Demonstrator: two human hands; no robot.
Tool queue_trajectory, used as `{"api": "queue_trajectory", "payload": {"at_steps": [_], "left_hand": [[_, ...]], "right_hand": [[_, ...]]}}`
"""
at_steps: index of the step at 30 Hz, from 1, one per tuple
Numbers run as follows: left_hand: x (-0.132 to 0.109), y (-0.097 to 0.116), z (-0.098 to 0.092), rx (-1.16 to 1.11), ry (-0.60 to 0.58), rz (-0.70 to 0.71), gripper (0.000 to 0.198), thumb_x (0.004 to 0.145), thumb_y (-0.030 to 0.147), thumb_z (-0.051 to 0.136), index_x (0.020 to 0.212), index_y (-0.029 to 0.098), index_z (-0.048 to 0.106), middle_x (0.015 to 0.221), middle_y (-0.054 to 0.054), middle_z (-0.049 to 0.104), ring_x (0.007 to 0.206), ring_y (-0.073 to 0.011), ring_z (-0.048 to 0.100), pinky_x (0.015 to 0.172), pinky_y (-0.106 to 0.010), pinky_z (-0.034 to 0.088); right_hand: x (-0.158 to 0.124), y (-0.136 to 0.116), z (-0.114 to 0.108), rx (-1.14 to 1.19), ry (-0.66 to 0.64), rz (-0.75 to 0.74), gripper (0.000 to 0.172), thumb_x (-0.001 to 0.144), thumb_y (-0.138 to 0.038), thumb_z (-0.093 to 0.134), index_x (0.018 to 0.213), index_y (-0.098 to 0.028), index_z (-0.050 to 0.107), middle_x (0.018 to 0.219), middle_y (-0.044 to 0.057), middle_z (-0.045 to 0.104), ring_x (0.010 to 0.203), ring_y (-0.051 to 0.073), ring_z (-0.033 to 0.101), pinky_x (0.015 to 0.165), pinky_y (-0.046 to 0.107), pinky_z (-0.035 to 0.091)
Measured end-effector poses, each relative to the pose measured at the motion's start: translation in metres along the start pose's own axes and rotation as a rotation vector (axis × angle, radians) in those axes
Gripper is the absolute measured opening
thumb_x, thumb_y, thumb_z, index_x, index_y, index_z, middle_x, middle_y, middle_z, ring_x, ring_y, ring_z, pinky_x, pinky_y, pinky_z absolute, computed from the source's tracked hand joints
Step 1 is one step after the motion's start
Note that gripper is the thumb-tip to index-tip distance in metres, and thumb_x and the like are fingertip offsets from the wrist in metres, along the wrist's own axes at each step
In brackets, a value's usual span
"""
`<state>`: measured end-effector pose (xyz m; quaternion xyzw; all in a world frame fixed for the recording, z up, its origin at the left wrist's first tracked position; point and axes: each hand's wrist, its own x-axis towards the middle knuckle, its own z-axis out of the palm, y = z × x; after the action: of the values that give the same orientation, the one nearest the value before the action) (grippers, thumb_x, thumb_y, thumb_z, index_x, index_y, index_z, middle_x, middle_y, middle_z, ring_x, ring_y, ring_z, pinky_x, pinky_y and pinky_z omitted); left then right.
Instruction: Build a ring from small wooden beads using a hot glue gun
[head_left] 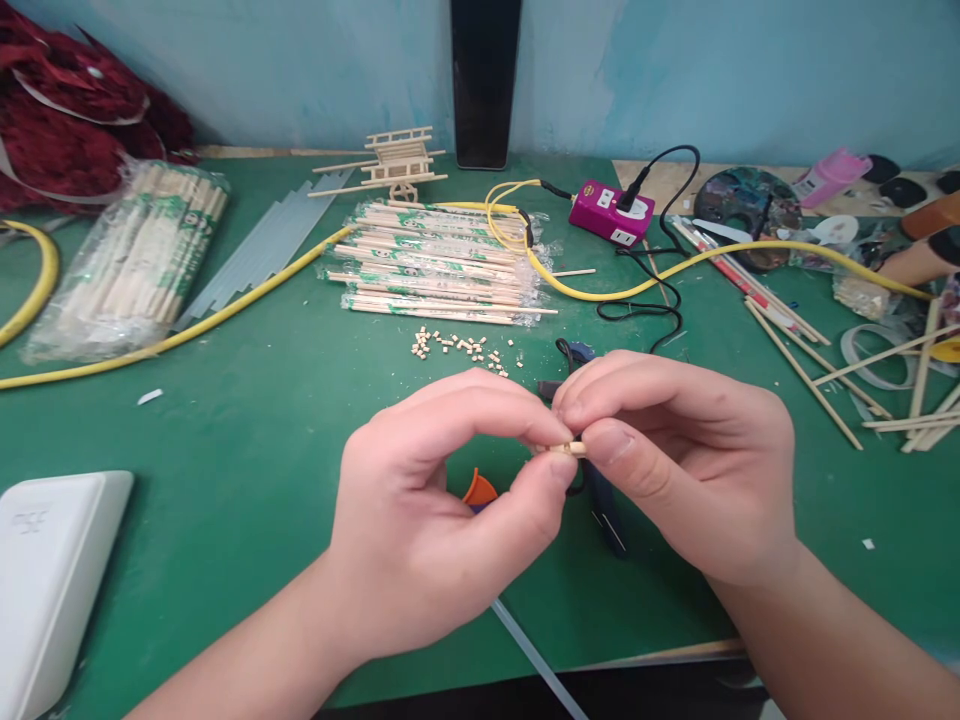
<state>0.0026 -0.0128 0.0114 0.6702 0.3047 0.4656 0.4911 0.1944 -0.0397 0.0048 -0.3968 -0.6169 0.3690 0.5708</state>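
My left hand and my right hand meet above the green mat, fingertips pinched together on a tiny wooden piece. Both hands are closed on it. Under my right hand lies a dark blue glue gun with an orange part showing below my left fingers. Several small cut wooden bits lie scattered just beyond my hands.
Wrapped chopstick packs and a big bag of chopsticks lie at the back. A small wooden model, yellow cable, pink power strip, loose sticks and a white box surround the mat.
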Motion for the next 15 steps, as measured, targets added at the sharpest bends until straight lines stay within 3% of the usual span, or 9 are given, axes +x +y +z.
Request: {"api": "queue_trajectory", "payload": {"at_steps": [6, 15], "left_hand": [[-0.0001, -0.0005, -0.0008, 0.031, 0.010, 0.064, 0.023, 0.089, -0.001, 0.078, 0.095, 0.022, 0.079, 0.089, 0.000, 0.080, 0.082, -0.0156, 0.075, 0.079, -0.033, 0.067], [0.0002, -0.0026, -0.0011, 0.104, 0.010, 0.157, 0.024, 0.090, 0.001, 0.077, 0.098, 0.023, 0.079, 0.090, -0.003, 0.082, 0.083, -0.0194, 0.075, 0.076, -0.036, 0.066]], "right_hand": [[-0.0030, -0.0007, -0.0029, 0.080, -0.016, 0.068, 0.012, 0.102, -0.013, 0.075, 0.103, -0.021, 0.085, 0.089, 0.005, 0.080, 0.086, 0.022, 0.076, 0.076, 0.038, 0.063], [-0.0025, -0.0036, 0.0005, 0.026, -0.009, -0.023, 0.015, 0.095, -0.006, 0.075, 0.096, -0.019, 0.082, 0.083, 0.005, 0.078, 0.075, 0.020, 0.073, 0.074, 0.039, 0.062]]}}
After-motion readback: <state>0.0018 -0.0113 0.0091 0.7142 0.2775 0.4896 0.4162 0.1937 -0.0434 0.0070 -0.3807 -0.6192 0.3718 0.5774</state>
